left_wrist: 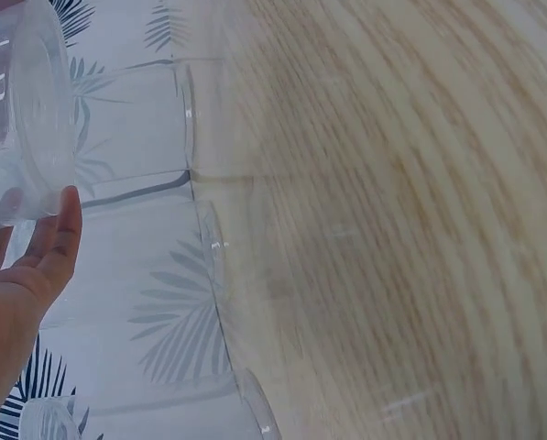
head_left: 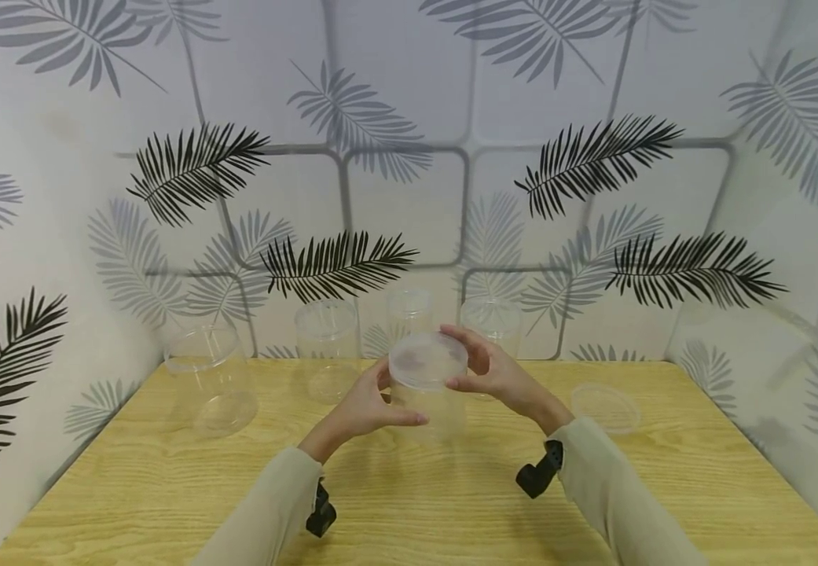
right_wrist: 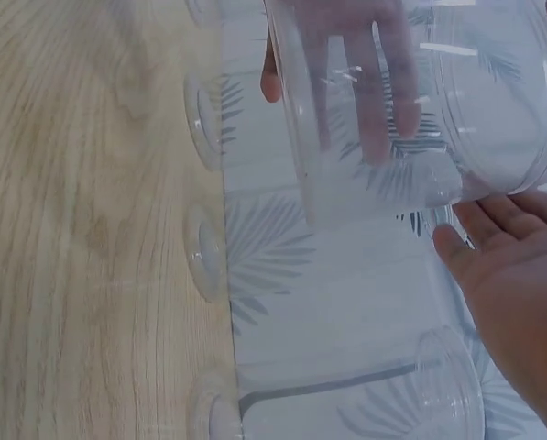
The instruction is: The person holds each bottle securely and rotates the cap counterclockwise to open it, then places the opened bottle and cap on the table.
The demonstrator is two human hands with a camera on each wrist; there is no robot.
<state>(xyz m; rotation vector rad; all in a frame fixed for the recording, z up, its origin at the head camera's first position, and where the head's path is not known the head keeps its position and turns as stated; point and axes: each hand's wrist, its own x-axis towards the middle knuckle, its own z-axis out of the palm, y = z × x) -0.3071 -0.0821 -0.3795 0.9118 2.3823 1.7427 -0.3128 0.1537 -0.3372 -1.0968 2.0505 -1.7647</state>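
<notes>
A clear plastic jar (head_left: 428, 413) with a round translucent lid (head_left: 428, 358) is held upright above the table, between both hands. My left hand (head_left: 368, 402) grips the jar's left side, its thumb across the front; in the right wrist view its fingers show through the clear wall. From the right, my right hand (head_left: 500, 377) holds the lid by its edge, thumb at the near side and fingers at the far side. The right wrist view has the right hand (right_wrist: 516, 284) with fingertips right at the lid end of the jar (right_wrist: 374, 119).
Clear jars stand along the table's back: one at far left (head_left: 221, 369), one left of centre (head_left: 327, 350), one behind the held jar (head_left: 409, 306) and one at right (head_left: 491, 318). A loose clear lid (head_left: 605, 408) lies on the wooden table (head_left: 437, 511), near the patterned wall.
</notes>
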